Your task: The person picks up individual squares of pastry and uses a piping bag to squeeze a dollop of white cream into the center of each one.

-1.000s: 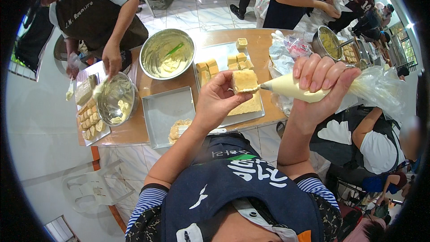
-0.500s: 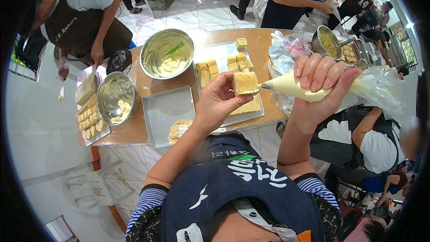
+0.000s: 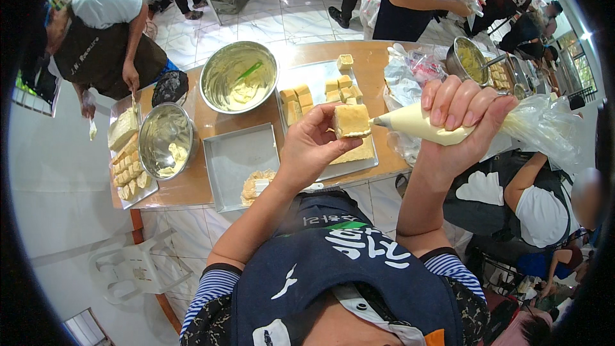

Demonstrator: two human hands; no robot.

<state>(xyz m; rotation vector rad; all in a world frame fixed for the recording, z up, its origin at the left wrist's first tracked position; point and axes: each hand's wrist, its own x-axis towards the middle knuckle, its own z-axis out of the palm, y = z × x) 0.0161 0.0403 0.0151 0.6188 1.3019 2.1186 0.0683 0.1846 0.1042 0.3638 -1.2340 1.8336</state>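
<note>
Between the thumb and fingers of my left hand (image 3: pixel 315 138) is a square piece of yellow sponge cake (image 3: pixel 352 120), with a pale cream layer at its lower edge. My right hand (image 3: pixel 464 115) is wrapped round a clear piping bag (image 3: pixel 416 122) full of pale yellow cream. The bag's metal tip (image 3: pixel 382 121) points left, right by the cake's right side; I cannot tell whether it touches. Behind and below my left hand, a tray (image 3: pixel 366 165) carries a cake slab and several cut cake pieces (image 3: pixel 298 99).
A steel bowl of cream (image 3: pixel 269 83) with a green-handled tool stands at the table's back. Left of it are another cream bowl (image 3: pixel 160 134) and a tray of cake pieces (image 3: pixel 131 170). A metal tray (image 3: pixel 230 154) holds crumbs. A co-worker (image 3: pixel 106 45) stands at the far left.
My hands, the cake and the piping bag have barely moved. The co-worker at the left has leaned further left, one hand still at the cake there.
</note>
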